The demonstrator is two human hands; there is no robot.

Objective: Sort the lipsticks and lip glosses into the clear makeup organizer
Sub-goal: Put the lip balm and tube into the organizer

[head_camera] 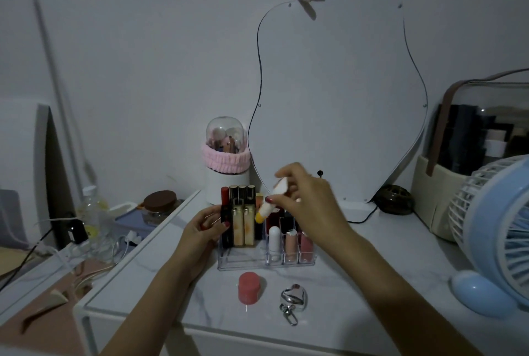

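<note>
We are mid-placement: our right hand (309,201) pinches a white lip balm tube with a yellow cap (270,203), tilted cap-down above the clear makeup organizer (266,265) on the table (357,284). Our left hand (204,225) grips a dark lipstick (225,222) at the organizer's left end, seemingly steadying it. The tube sits between our right thumb and fingers (276,198), hanging clear of the compartments. Next, we judge, it must be stood upright and lowered into a free slot. A pink jar (248,288) and a heart-shaped silver keychain (293,298) wait in front, unsorted.
</note>
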